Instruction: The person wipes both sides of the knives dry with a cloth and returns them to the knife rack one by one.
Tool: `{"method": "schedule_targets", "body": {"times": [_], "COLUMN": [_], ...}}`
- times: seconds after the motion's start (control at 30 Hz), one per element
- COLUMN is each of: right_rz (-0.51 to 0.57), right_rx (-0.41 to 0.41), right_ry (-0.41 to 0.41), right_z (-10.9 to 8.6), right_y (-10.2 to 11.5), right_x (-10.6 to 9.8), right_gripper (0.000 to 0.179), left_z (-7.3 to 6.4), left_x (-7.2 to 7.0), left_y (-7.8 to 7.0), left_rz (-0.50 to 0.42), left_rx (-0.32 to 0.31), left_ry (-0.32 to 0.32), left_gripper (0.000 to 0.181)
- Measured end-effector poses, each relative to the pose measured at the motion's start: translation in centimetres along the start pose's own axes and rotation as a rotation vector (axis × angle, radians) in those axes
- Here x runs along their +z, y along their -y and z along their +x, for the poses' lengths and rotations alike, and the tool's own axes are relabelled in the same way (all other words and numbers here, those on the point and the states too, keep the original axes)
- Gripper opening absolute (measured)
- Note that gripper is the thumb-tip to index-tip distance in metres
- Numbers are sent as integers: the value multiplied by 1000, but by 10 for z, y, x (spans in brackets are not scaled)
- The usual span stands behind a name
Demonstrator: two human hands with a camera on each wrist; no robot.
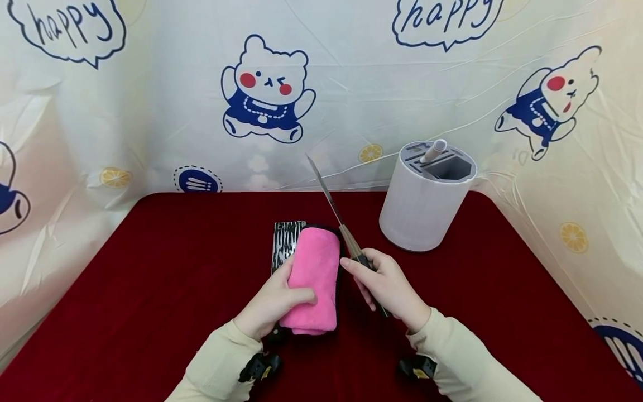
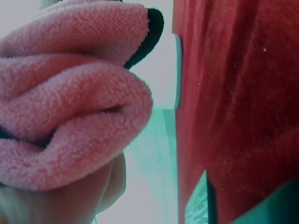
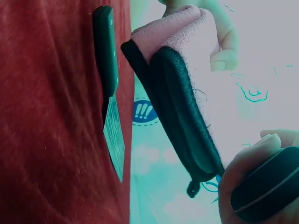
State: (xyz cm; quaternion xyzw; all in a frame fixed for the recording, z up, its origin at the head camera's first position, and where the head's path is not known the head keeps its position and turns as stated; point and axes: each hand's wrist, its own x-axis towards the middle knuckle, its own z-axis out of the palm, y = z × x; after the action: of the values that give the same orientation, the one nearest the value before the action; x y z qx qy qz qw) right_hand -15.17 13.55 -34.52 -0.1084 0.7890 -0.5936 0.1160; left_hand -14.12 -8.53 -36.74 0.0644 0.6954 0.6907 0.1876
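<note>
A folded pink towel (image 1: 317, 268) with black edging is gripped in my left hand (image 1: 271, 304), the thumb lying across its front. My right hand (image 1: 392, 287) holds a knife (image 1: 350, 239) by its dark and brown handle, the narrow blade pointing up and away to the left. Thumb and fingers of that hand are close beside the towel's right edge. Behind the towel, a broad knife with a black-and-silver patterned blade (image 1: 285, 243) lies on the table; its black handle (image 3: 105, 51) shows in the right wrist view. The left wrist view is mostly filled by the towel's rolled end (image 2: 93, 107).
At the back right stands a white knife block (image 1: 419, 206) with a grey slotted top; one white handle (image 1: 435, 151) sticks out of it. A dark red cloth (image 1: 166, 279) covers the table. Behind hangs a pale printed curtain (image 1: 351, 84).
</note>
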Motion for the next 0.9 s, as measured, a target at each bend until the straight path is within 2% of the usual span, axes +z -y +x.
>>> {"method": "schedule_targets", "body": {"times": [0.17, 0.4, 0.5, 0.6, 0.73, 0.9], "right_rz": [102, 281, 371, 424, 450, 445], "right_rx": [55, 132, 157, 174, 182, 158], "right_ry": [0, 6, 12, -2, -44, -106], "right_z": [6, 14, 18, 22, 25, 29], "right_y": [-1, 1, 2, 2, 1, 0], "right_x": [2, 11, 14, 16, 21, 30], "right_gripper": [38, 41, 49, 53, 50, 46], "left_z": [-2, 0, 3, 6, 11, 14], "left_x": [6, 14, 15, 16, 15, 18], "left_y": [-7, -14, -16, -17, -17, -18], "left_rz": [21, 122, 177, 274, 372, 390], "left_rx": [19, 123, 157, 177, 202, 257], "left_ry": [-81, -260, -310, -359, -404, -408], "left_gripper": [77, 65, 67, 76, 82, 80]}}
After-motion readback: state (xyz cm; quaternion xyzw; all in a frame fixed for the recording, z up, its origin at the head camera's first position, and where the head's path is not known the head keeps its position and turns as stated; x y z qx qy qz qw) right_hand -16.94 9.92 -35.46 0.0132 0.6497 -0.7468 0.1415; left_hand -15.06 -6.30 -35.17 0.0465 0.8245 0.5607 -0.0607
